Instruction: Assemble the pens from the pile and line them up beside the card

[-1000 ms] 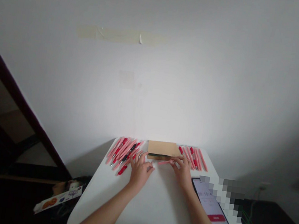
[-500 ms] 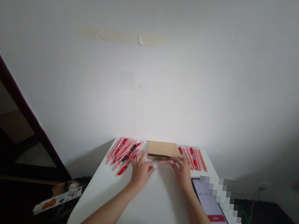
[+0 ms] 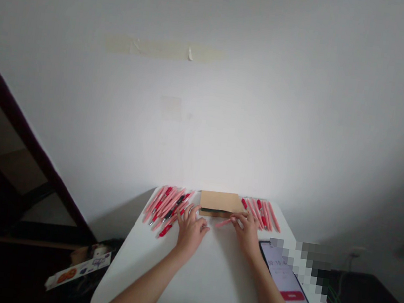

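Note:
My right hand (image 3: 245,229) pinches a slim pink pen (image 3: 223,222) just in front of the brown box. The pen slants, its free end pointing left and toward me. My left hand (image 3: 190,227) is at the right edge of a loose pile of pens (image 3: 170,204), pink, red and black. Its thumb and forefinger are closed together at the right, with a small greyish bit between them too small to name; the other fingers are spread. Between the hands and behind them lies the brown box (image 3: 219,200), with a dark strip along its front.
A row of pink and red pens (image 3: 268,216) lies right of the box. A phone (image 3: 287,282) with a running timer lies by my right forearm on the white table (image 3: 212,278). The wall (image 3: 228,125) rises right behind the table.
The pink pen in my right hand has swung: its free end has dropped toward me and drawn slightly away from my left hand. My left hand stays in place.

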A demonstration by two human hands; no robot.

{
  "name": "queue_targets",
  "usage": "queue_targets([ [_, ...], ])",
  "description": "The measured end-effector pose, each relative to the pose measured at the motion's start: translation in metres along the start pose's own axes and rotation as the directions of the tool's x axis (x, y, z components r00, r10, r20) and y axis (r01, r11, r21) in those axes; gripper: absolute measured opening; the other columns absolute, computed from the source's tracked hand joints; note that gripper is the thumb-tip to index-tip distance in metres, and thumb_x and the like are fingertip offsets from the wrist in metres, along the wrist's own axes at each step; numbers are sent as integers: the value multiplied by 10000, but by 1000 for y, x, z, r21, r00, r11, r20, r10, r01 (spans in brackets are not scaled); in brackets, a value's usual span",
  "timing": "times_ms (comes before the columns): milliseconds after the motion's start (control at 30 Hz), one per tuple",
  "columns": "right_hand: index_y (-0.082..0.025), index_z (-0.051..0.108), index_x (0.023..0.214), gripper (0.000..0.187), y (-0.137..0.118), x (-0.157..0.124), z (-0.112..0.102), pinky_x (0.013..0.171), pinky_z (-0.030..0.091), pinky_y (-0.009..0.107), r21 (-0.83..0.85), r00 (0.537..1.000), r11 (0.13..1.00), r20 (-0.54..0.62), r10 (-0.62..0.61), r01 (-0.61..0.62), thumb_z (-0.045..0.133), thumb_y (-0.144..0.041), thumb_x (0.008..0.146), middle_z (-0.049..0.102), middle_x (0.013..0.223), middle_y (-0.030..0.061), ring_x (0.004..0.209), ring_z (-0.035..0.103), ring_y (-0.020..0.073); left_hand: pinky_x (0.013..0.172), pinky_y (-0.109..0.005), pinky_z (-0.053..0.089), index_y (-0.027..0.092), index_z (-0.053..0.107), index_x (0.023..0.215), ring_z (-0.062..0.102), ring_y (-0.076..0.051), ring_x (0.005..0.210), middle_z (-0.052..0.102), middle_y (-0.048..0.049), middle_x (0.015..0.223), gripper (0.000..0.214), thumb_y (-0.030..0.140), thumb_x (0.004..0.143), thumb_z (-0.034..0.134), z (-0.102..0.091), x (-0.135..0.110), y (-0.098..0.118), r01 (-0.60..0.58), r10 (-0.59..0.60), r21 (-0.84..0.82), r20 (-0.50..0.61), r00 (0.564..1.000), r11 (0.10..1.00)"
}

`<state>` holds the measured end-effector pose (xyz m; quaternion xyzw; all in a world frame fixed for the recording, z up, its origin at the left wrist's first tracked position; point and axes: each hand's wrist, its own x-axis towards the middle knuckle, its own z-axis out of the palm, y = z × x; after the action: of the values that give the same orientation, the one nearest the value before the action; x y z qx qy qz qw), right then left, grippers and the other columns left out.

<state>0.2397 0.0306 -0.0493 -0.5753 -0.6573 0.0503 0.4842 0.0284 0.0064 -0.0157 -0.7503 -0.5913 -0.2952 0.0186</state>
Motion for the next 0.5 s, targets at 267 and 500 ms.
queue_targets([
  [267, -261, 753, 864, 319, -3, -2, 0, 960, 399, 482, -69, 999, 997, 16, -34, 35, 495, -430, 943, 643, 1069, 99, 1074, 501, 295, 1141, -653, 206, 270, 722, 819, 426, -319, 1324, 561, -53, 1347, 116, 255, 733, 800, -3, 0, 2, 2, -2, -11, -3, 1000, 1000],
  [500, -272, 742, 845, 251, -10, -5, 0, 1001, 384, 513, -99, 992, 990, 90, -88, 97, 528, -376, 926, 624, 1127, 85, 1129, 462, 308, 1147, -660, 197, 292, 752, 824, 422, -321, 1334, 559, -46, 1368, 112, 250, 733, 802, -7, -2, 3, -33, 33, -60, 2, 999, 998],
])
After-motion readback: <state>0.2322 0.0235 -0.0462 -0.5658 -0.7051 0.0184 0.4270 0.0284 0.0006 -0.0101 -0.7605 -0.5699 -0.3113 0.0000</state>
